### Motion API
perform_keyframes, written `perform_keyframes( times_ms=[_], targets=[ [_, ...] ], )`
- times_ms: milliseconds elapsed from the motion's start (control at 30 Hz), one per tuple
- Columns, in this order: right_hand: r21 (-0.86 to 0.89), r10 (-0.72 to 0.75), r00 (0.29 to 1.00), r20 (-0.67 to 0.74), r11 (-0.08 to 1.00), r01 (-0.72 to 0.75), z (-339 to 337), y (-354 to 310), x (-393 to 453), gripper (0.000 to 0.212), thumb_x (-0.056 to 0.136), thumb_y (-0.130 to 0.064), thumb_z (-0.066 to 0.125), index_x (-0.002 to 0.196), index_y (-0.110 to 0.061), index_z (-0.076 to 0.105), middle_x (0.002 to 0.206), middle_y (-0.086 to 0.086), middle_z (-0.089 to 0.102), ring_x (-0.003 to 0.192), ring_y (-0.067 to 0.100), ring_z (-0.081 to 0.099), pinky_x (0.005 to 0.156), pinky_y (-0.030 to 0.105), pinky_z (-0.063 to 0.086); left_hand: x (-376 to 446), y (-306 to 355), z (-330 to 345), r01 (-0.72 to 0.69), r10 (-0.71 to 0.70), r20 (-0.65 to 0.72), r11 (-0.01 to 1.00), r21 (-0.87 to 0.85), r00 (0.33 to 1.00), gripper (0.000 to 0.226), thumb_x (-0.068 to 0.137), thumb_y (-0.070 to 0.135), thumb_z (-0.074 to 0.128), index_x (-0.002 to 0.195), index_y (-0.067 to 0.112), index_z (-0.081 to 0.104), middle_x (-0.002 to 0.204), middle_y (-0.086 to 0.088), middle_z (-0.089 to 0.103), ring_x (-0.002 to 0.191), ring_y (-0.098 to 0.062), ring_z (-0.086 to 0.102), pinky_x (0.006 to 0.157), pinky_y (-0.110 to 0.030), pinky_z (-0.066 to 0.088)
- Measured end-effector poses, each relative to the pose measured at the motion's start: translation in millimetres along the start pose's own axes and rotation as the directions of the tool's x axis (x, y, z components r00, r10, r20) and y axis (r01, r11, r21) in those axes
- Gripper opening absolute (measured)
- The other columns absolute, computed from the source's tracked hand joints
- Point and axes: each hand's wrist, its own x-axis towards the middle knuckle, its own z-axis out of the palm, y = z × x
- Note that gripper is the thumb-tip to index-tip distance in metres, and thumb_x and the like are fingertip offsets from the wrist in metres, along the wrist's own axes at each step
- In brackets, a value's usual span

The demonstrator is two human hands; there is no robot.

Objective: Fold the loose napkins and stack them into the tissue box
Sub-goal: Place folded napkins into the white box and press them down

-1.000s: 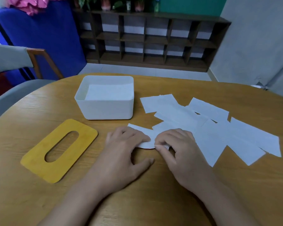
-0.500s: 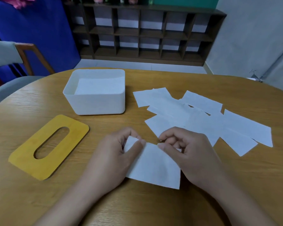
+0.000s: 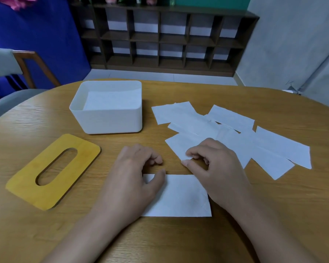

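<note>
tissue box (image 3: 110, 122): napkins (image 3: 110, 100) inside | left grip (image 3: 129, 179) loose on flat napkin (image 3: 184, 196) | right grip (image 3: 220, 168) unclear

The worktop (image 3: 46, 120) is showing honey-brown wood with fine darker grain lines. At eleven o'clock the tissue box (image 3: 110, 120) is looking plain white, as are the napkin (image 3: 182, 196) at six o'clock and the loose napkins (image 3: 235, 145) at two o'clock. The lid (image 3: 27, 186) at nine o'clock is glowing mustard yellow. Beyond, the shelf (image 3: 160, 40) is standing dark brown, a cloth (image 3: 46, 44) at ten o'clock is showing deep blue, and the wall (image 3: 292, 44) at one o'clock is looking pale grey.
</note>
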Motion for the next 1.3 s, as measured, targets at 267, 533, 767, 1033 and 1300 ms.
perform_keyframes(
  times_ms=[267,533,767,1033,1300],
  targets=[
    [-0.075,-0.101,0.994,-0.029,0.992,0.099,18.7,-5.4,6.8,0.015,0.102,-0.023,0.075,0.09,-0.029,0.069,0.088,-0.016,0.056,0.084,0.008,0.051,0.076,0.025,0.039,0.3,-0.6,8.2,-0.02,0.016,-0.052,0.997,-0.071,0.999,0.02,0.093,0.022,0.084,0.105,0.035,0.075,0.1,0.02,0.067,0.107,-0.009,0.06,0.09,-0.022,0.046],
    [0.326,-0.194,0.979,-0.063,0.923,0.204,-0.4,-21.6,-1.8,0.012,0.106,-0.012,0.072,0.097,-0.02,0.074,0.099,-0.012,0.07,0.102,0.019,0.069,0.085,0.032,0.053,3.3,-3.9,1.2,-0.024,0.012,-0.064,0.982,-0.19,0.998,0.063,0.095,0.012,0.081,0.149,0.034,0.059,0.149,0.019,0.056,0.147,-0.014,0.05,0.118,-0.03,0.042],
    [0.694,-0.115,0.992,-0.047,0.711,0.116,-14.9,-32.3,-11.1,0.008,0.103,-0.011,0.07,0.102,-0.012,0.078,0.112,0.0,0.081,0.116,0.026,0.075,0.096,0.033,0.06,5.4,-2.6,-1.4,0.033,-0.04,-0.011,0.924,-0.382,0.999,0.017,0.106,0.023,0.072,0.12,0.032,0.075,0.131,0.016,0.071,0.135,-0.018,0.061,0.114,-0.045,0.048],
    [0.828,-0.023,0.998,0.057,0.56,-0.034,-30.9,-32.0,-10.7,0.013,0.104,-0.017,0.073,0.113,-0.009,0.078,0.111,0.009,0.081,0.103,0.021,0.078,0.083,0.028,0.06,1.6,15.9,-21.5,-0.046,-0.037,-0.171,0.888,-0.458,0.985,0.006,0.104,0.025,0.073,0.101,0.024,0.078,0.096,0.009,0.079,0.089,-0.016,0.073,0.071,-0.027,0.052],
    [0.503,-0.017,0.999,0.049,0.864,-0.01,-25.1,-36.7,-22.0,0.025,0.099,-0.023,0.082,0.12,-0.036,0.079,0.106,-0.012,0.082,0.099,0.015,0.079,0.08,0.046,0.065,1.9,14.9,-33.0,0.105,0.003,0.222,0.874,-0.474,0.975,0.011,0.1,0.029,0.081,0.11,0.031,0.082,0.096,0.006,0.081,0.091,-0.017,0.075,0.08,-0.038,0.059]
  ],
)
